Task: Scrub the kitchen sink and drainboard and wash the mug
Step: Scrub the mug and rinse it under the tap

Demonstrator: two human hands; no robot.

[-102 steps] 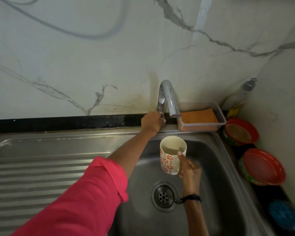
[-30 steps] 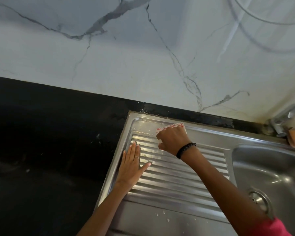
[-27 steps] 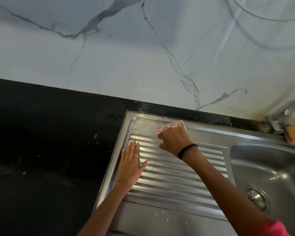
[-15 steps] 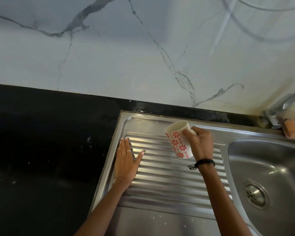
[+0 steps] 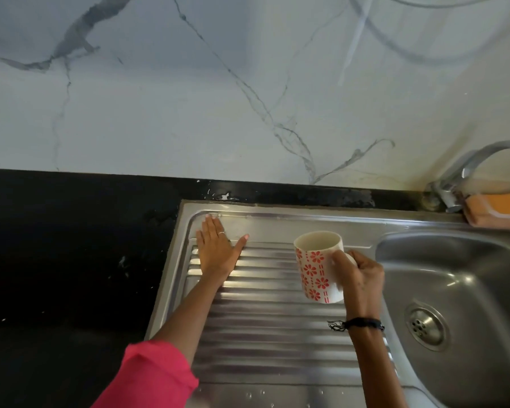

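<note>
Right hand (image 5: 361, 278) is wrapped round the mug (image 5: 320, 266), held upright just over the ribbed drainboard (image 5: 277, 325), left of the sink (image 5: 460, 278). Left hand (image 5: 217, 251) lies flat, fingers spread, on the far-left corner of the drainboard. Mug looks ceramic: stiff, chippable, likely wet and slick, so grip the body or handle firmly.
</note>
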